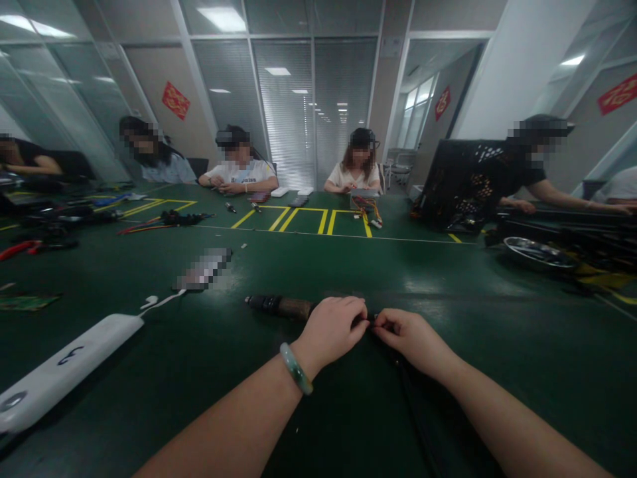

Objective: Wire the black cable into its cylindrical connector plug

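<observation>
On the green table lies a slim black-and-brown tool (293, 308) that looks like an electric screwdriver, its metal tip pointing left. My left hand (336, 328), with a green bangle on the wrist, is closed around its rear part. Close beside it, my right hand (411, 338) has thumb and fingers pinched together where the tool's back end meets a black cord (408, 382). The fingertips of both hands nearly meet, and the exact spot they grip is partly hidden. From there the cord runs down toward the near edge, between my forearms.
A white power strip (74, 365) lies at left, with a cable reaching a blurred phone (204, 269). Wire bundles (179, 219) and a green circuit board (30, 302) are farther left. At right stand a black panel (455, 186) and a metal dish (537, 252). Several people sit opposite.
</observation>
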The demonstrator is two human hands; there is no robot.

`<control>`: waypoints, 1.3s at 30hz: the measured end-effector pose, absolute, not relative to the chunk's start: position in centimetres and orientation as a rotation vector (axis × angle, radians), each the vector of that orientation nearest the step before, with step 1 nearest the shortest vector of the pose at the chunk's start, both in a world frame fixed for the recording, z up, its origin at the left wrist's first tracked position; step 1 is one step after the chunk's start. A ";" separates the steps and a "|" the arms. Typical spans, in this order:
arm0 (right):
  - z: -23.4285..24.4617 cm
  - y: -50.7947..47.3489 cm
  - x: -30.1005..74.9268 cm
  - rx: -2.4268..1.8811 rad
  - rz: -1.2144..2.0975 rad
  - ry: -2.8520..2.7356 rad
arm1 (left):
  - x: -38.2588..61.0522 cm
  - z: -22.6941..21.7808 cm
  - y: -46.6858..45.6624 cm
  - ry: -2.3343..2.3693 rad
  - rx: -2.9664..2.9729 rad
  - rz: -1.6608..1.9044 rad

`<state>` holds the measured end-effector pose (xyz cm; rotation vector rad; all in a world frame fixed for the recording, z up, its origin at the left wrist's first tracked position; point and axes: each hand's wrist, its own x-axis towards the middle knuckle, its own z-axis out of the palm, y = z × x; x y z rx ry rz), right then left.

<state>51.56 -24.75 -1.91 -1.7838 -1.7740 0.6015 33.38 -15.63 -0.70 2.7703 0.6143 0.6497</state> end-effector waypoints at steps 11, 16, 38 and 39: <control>-1.8 -24.8 51.4 -1.808 0.674 -1.691 | 33.3 -0.7 -15.6 0.573 2.806 0.586; -1.7 -24.9 51.4 -1.820 0.661 -1.699 | 33.4 -0.9 -15.5 0.585 2.824 0.579; -1.7 -25.0 51.3 -1.795 0.628 -1.715 | 33.3 -0.7 -15.5 0.606 2.785 0.594; -1.8 -25.0 51.3 -1.790 0.631 -1.716 | 33.3 -0.7 -15.5 0.601 2.785 0.592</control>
